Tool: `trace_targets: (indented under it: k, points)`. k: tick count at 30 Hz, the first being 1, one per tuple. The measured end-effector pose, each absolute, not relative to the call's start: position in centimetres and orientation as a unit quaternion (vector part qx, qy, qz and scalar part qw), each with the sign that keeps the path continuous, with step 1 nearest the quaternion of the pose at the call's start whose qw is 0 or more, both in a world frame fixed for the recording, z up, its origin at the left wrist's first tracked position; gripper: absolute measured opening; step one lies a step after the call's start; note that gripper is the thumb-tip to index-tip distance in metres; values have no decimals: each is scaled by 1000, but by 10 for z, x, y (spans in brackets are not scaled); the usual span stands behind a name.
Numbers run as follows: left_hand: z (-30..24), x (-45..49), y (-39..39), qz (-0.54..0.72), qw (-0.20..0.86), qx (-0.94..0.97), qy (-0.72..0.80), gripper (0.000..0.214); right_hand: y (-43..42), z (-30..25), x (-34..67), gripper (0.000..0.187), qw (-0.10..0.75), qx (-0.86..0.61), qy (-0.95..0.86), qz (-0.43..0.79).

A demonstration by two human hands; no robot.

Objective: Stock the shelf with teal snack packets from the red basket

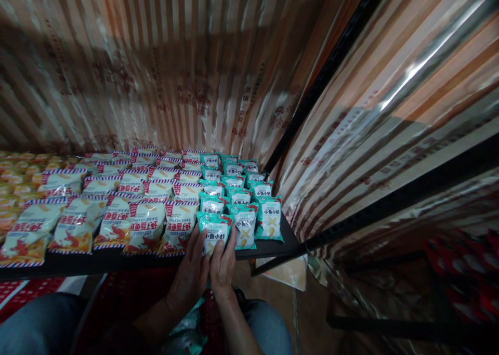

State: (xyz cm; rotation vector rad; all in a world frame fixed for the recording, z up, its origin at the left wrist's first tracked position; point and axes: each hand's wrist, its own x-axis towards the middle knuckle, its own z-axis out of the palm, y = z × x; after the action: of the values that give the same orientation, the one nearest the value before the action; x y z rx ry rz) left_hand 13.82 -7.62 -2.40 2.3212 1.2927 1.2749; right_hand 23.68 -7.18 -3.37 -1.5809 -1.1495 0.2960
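Observation:
My left hand (192,274) and my right hand (222,265) lie side by side at the front edge of a dark shelf (268,247). Both rest with fingers stretched out on the front teal snack bag (212,227) of the leftmost teal row. The left fingers lie along its left edge, beside a red-and-white snack bag (177,229). The right fingers cover its lower right part. Behind and to the right, several more teal snack bags (237,194) lie in overlapping rows.
Rows of red-and-white snack bags (117,199) fill the shelf's middle, orange bags (15,181) the far left. Striped shiny plastic sheeting (175,69) hangs behind and to the right. A black shelf post (323,74) rises at the right corner. My knees (268,326) are below the shelf.

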Motion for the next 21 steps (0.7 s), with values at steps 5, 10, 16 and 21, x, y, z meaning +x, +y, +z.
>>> trace_targets:
  k: [5,10,16,21]
  points:
    - [-25,137,-74,428,78,788,435,61,-70,-40,237,61,548,-670,-488,111]
    - [-24,135,-78,423,16,797,431,63,-71,-44,237,58,548,-663,-501,91]
    - [-26,129,-72,433,-89,811,382,56,-71,-46,237,60,561,-666,-479,111]
    - [-23,120,-59,379,-133,864,304,45,-70,-45,237,60,569,-662,-472,124]
